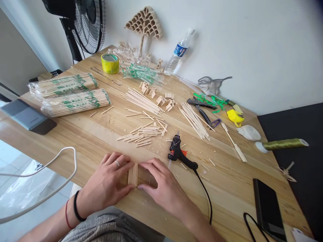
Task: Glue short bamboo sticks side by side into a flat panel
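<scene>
Near the table's front edge lies a small row of short wooden sticks point(132, 175), set side by side. My left hand point(108, 179) grips the row from the left, fingertips at its far end and thumb at its near end. From the right, my right hand point(160, 178) pinches the same row at both ends with thumb and forefinger. Just beyond my right hand a black glue gun point(178, 151) rests on the table, nozzle pointing away. Loose cut sticks point(145, 132) lie scattered past my hands.
Bundles of wrapped sticks point(75, 102) and a power bank point(27, 116) are on the left. Longer sticks point(194, 121), pliers point(202, 104) and yellow tape point(110, 64) lie farther back. A bottle point(178, 53) stands by the wall. The glue gun's cord point(208, 198) and a phone point(268, 208) are right.
</scene>
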Motion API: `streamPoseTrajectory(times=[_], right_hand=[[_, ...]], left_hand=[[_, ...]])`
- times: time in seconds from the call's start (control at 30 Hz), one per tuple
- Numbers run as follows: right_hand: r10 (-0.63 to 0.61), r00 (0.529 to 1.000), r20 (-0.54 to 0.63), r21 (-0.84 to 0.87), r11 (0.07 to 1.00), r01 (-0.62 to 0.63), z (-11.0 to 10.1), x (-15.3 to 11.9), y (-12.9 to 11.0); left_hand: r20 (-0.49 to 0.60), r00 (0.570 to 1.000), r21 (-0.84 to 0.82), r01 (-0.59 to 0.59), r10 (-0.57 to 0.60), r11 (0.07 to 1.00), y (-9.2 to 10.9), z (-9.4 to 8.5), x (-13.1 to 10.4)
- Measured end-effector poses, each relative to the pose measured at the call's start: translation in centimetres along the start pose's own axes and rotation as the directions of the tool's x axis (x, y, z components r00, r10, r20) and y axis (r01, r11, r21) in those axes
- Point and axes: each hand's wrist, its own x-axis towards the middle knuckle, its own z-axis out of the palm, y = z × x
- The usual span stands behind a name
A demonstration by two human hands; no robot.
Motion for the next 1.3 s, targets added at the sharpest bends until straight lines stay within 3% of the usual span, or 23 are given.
streamPoseTrajectory(times=[0.33, 0.83, 1.3], right_hand=[[-0.046, 0.996, -0.082, 0.028, 0.998, 0.048, 0.7, -0.1, 0.4], [-0.108, 0.986, -0.125, -0.056, 0.993, 0.102, 0.7, 0.2, -0.4], [-0.058, 0.996, -0.071, 0.073, 0.995, 0.063, 0.2, -0.1, 0.3]], left_hand=[[0.043, 0.997, -0.021, -0.07, 0.071, 0.997, -0.4, -0.7, 0.9], [0.012, 0.996, -0.007, -0.091, 0.091, 0.996, -0.6, -0.5, 0.9], [-0.023, 0.996, -0.028, -0.086, 0.085, 0.996, -2.5, -0.2, 0.1]])
